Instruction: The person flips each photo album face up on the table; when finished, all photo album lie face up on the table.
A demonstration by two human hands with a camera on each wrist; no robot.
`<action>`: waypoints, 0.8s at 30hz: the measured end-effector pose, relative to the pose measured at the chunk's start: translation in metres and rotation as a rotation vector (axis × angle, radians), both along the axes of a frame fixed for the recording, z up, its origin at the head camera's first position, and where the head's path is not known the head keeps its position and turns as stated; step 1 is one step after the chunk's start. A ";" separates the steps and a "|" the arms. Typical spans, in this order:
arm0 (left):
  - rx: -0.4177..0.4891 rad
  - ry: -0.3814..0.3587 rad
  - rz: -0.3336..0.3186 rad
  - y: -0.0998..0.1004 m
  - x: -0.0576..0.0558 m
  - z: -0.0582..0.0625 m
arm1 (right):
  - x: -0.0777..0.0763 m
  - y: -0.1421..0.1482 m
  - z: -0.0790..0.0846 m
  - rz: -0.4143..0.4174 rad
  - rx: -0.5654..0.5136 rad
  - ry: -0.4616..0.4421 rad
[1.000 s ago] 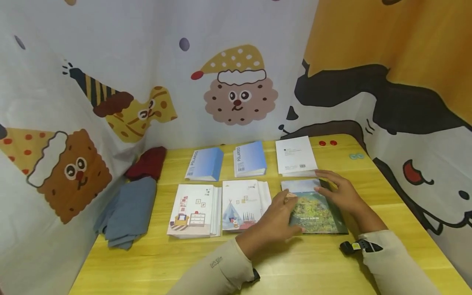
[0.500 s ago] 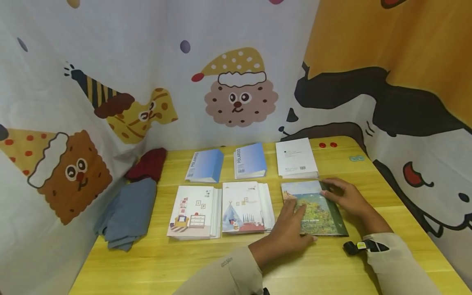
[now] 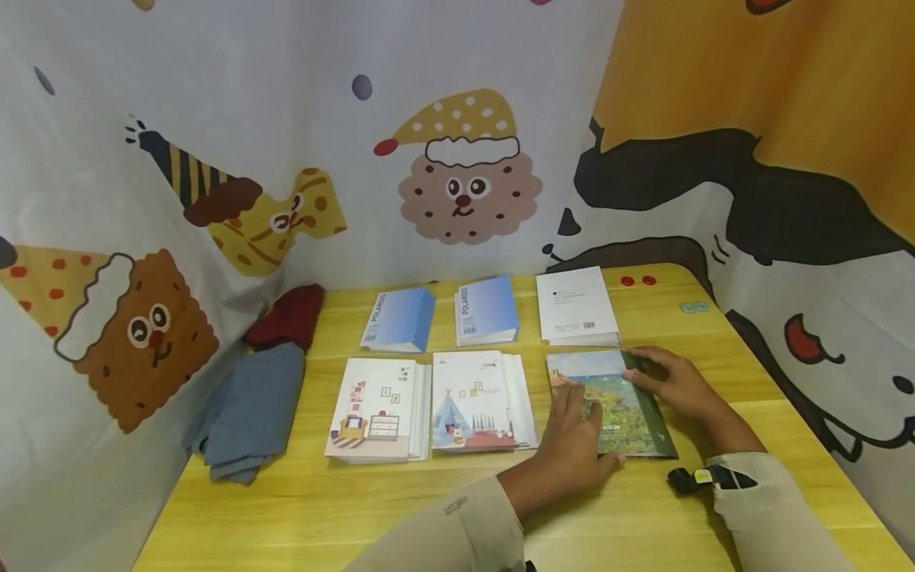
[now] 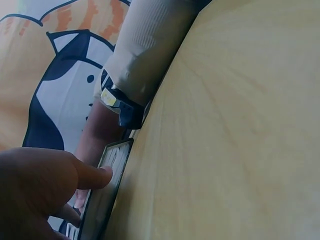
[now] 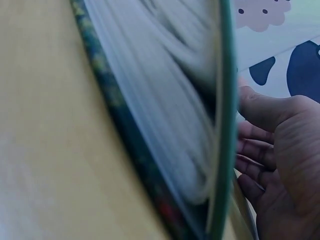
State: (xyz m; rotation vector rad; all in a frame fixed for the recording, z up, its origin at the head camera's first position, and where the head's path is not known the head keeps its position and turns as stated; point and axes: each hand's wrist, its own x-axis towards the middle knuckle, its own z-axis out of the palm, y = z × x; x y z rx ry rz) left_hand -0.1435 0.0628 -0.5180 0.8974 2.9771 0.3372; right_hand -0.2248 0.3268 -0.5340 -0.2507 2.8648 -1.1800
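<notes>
A photo album (image 3: 620, 409) with a painted landscape cover and dark green right strip lies flat at the right of the near row. My left hand (image 3: 568, 445) rests on its lower left part, fingers extended over the cover. In the left wrist view, the left thumb (image 4: 102, 176) touches the album's page-side edge. My right hand (image 3: 675, 389) is at the upper right corner, its thumb on the cover and its fingers beside the far edge. The right wrist view shows the album's pages (image 5: 165, 100) between slightly parted covers, with the right fingers (image 5: 257, 150) loosely bent beyond.
Two white illustrated albums (image 3: 372, 405) lie left of the photo album. Behind stand two blue POLAROID albums (image 3: 403, 318) and a white-backed one (image 3: 575, 306). Folded blue-grey cloth (image 3: 257, 405) and dark red cloth (image 3: 289, 318) lie left. Red buttons (image 3: 638, 281) and teal buttons (image 3: 693, 307) are far right.
My left hand has moved right and slightly nearer over the album's lower left. My right hand has shifted a little right and down at the upper corner. The album has barely moved.
</notes>
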 end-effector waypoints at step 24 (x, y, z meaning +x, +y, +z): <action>0.461 -0.218 -0.185 -0.004 -0.004 -0.010 | 0.010 -0.004 0.016 0.239 -0.924 0.349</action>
